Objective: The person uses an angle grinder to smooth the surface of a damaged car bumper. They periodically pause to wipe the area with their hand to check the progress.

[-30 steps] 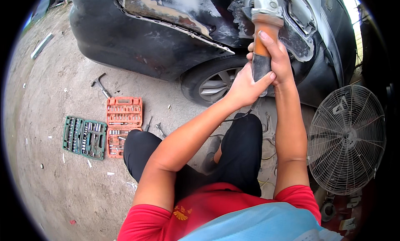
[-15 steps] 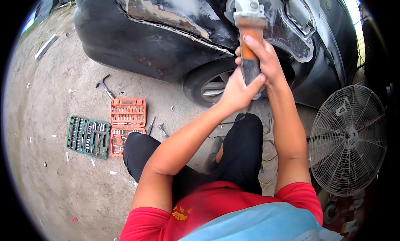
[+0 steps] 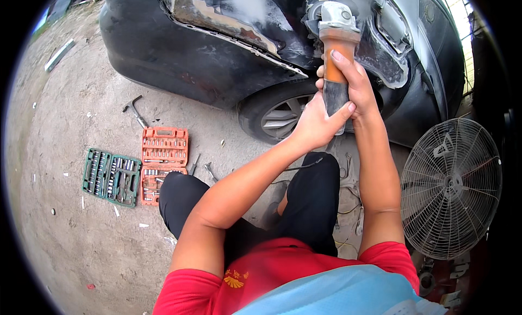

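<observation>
An angle grinder (image 3: 337, 43) with a silver head, orange body and dark handle is held upright in the picture, its disc at the sanded rear body panel (image 3: 392, 67) of a black car. Whether the disc touches the metal I cannot tell. My left hand (image 3: 321, 122) grips the lower, dark part of the tool, thumb across it. My right hand (image 3: 356, 89) wraps the orange body higher up, thumb on top. A black cord (image 3: 304, 165) runs near my knee. Below the work area is the car's wheel (image 3: 280, 115), partly hidden by my left hand.
Open orange (image 3: 163, 144) and green (image 3: 97, 173) socket sets lie on the ground at left, with a hammer-like tool (image 3: 135, 109) above and loose tools beside them. A large wire-cage fan (image 3: 451, 187) stands at right. My knees are bent below my arms; cables lie on the ground.
The grinder and both hands shifted left between a second and half a second ago, then moved slightly back right and down. Both hands keep their grip.
</observation>
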Demonstrator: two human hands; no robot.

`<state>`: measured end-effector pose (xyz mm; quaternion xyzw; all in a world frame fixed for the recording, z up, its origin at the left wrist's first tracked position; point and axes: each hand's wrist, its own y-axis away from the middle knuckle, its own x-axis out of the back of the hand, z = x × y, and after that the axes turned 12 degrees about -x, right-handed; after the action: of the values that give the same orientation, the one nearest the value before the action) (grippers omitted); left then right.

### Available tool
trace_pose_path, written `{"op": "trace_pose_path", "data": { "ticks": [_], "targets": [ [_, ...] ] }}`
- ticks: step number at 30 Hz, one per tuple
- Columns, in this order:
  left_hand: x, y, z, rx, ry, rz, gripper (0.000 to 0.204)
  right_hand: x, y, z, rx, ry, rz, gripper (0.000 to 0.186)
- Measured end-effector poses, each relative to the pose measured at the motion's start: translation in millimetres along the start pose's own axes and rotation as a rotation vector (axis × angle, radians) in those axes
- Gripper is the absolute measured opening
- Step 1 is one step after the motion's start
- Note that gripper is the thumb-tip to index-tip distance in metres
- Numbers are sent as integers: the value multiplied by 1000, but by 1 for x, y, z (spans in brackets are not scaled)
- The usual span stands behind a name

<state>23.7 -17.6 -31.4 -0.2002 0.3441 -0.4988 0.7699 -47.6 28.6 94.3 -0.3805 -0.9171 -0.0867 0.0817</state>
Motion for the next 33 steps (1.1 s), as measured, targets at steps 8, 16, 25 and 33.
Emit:
{"op": "trace_pose_path", "data": {
  "ticks": [8,16,25,33],
  "targets": [
    [4,-3,-6,-64,125,52,48,-5,-7,2,19,-26,3,50],
    [20,-33,14,17,124,-100,42,-3,-19,-20,83,-31,12,48],
    [6,-16,5,-8,98,-33,49,5,-8,-6,22,-50,30,51],
    [5,-7,-5,-40,51,-39,51,4,-5,6,26,-90,31,47]
  ]
}}
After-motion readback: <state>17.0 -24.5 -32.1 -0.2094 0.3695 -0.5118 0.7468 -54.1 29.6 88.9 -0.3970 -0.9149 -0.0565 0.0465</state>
